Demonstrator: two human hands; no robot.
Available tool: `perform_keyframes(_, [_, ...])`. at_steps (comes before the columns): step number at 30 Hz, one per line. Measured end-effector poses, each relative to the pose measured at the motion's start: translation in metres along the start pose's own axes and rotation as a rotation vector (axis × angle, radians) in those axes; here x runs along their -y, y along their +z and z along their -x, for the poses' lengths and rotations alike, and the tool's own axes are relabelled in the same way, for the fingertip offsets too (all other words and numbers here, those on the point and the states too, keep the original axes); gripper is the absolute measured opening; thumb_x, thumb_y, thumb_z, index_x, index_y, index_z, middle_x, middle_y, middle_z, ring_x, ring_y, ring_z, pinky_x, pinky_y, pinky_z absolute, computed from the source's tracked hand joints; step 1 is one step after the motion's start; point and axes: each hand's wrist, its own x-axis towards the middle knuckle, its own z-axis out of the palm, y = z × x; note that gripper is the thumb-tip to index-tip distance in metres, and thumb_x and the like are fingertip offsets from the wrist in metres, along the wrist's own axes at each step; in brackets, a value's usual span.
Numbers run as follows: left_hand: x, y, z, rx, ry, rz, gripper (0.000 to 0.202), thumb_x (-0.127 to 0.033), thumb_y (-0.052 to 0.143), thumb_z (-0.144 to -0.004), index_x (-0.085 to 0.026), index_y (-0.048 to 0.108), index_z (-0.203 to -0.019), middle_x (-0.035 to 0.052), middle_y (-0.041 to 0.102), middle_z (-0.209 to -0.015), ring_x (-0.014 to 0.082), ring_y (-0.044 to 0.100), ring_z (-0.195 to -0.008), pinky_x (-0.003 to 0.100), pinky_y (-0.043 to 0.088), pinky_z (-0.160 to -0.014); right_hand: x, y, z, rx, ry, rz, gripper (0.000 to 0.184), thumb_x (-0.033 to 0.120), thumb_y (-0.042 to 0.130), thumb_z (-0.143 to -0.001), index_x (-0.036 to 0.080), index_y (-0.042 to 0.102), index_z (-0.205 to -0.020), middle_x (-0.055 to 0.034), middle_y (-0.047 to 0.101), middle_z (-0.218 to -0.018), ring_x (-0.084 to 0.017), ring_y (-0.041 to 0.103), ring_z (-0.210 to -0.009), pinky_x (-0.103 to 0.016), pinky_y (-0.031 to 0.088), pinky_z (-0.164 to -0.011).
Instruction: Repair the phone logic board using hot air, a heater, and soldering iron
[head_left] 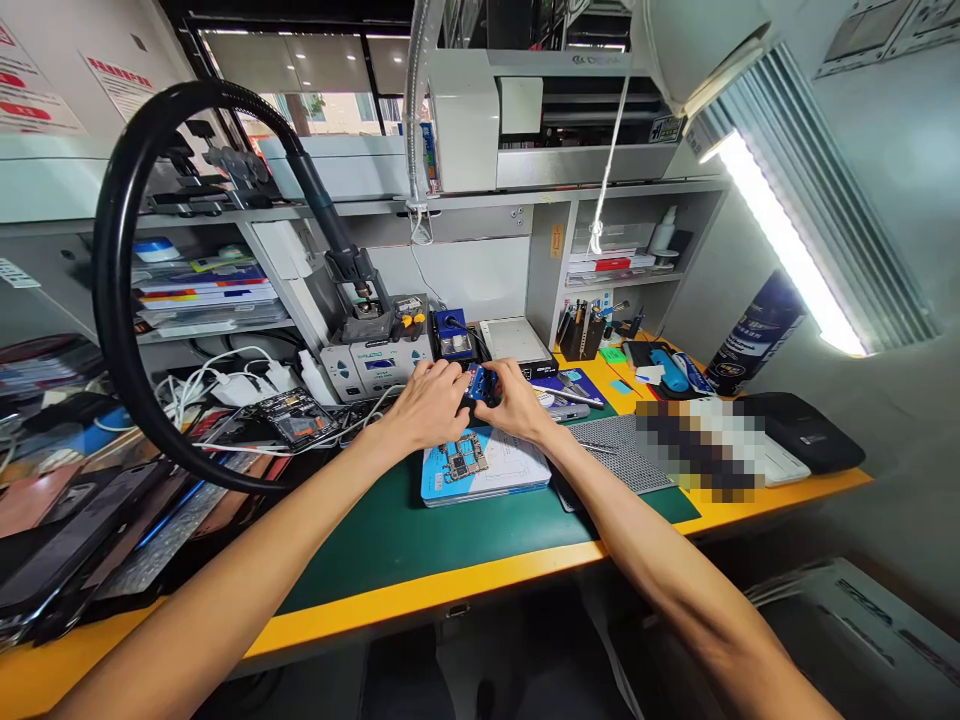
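Note:
Both hands are around a small blue and dark object [478, 382], its kind too small to make out. My left hand [431, 402] closes on its left side with bent fingers. On the other side my right hand [516, 400] grips it between thumb and fingers. Just below them lies a blue and white book [517, 460] with a bare phone circuit board [465, 457] on its cover. A green mat [375, 545] is under the book.
A grey rework station [379, 365] stands behind my left hand, with a thick black hose [112, 280] arching at left. Phones and parts [82, 530] crowd the left side. A perforated grey mat [630, 455] lies right. A bright lamp [787, 240] hangs at upper right.

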Motion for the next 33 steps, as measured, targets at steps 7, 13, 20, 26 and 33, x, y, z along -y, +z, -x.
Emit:
perform_keyframes(7, [0.0044, -0.0003, 0.0022, -0.003, -0.019, 0.002, 0.045, -0.028, 0.047, -0.089, -0.012, 0.06, -0.129, 0.0138, 0.064, -0.11, 0.029, 0.056, -0.106, 0.045, 0.042, -0.094, 0.0019, 0.0008, -0.0004, 0.007, 0.017, 0.005, 0.058, 0.021, 0.066, -0.074, 0.018, 0.049, -0.13, -0.0104, 0.053, -0.119, -0.02, 0.058, -0.084, -0.038, 0.054, -0.078])
perform_keyframes(13, [-0.0012, -0.0041, -0.0016, 0.009, 0.001, -0.008, 0.047, -0.026, 0.047, -0.088, -0.007, 0.06, -0.128, 0.0158, 0.063, -0.108, 0.0301, 0.055, -0.104, 0.046, 0.041, -0.093, 0.0012, -0.0001, -0.0002, -0.006, 0.02, 0.005, 0.058, 0.019, 0.067, -0.074, 0.018, 0.05, -0.129, -0.0108, 0.053, -0.119, -0.021, 0.059, -0.087, -0.038, 0.054, -0.081])
perform_keyframes(20, [-0.0008, -0.0033, -0.0023, 0.006, -0.002, -0.013, 0.046, -0.025, 0.048, -0.087, -0.007, 0.061, -0.127, 0.0162, 0.063, -0.107, 0.0307, 0.055, -0.105, 0.046, 0.041, -0.093, 0.0041, -0.0004, -0.0006, -0.008, 0.018, 0.007, 0.058, 0.019, 0.067, -0.073, 0.017, 0.05, -0.128, -0.0108, 0.053, -0.117, -0.022, 0.06, -0.089, -0.039, 0.054, -0.082])
perform_keyframes(26, [0.0007, -0.0022, -0.0011, 0.006, -0.003, -0.005, 0.047, -0.025, 0.049, -0.087, -0.006, 0.06, -0.129, 0.0166, 0.063, -0.108, 0.0311, 0.055, -0.105, 0.047, 0.041, -0.095, 0.0039, 0.0001, 0.0, -0.01, 0.014, 0.006, 0.058, 0.019, 0.067, -0.074, 0.018, 0.05, -0.129, -0.0105, 0.053, -0.118, -0.023, 0.06, -0.091, -0.039, 0.054, -0.083])
perform_keyframes(33, [0.0021, 0.0007, -0.0006, 0.001, -0.022, 0.03, 0.048, -0.027, 0.048, -0.087, -0.008, 0.06, -0.13, 0.0152, 0.063, -0.111, 0.0305, 0.055, -0.107, 0.047, 0.041, -0.097, 0.0033, 0.0004, -0.0007, -0.008, 0.025, 0.014, 0.058, 0.02, 0.067, -0.073, 0.017, 0.05, -0.129, -0.0108, 0.053, -0.118, -0.022, 0.06, -0.09, -0.04, 0.054, -0.083])
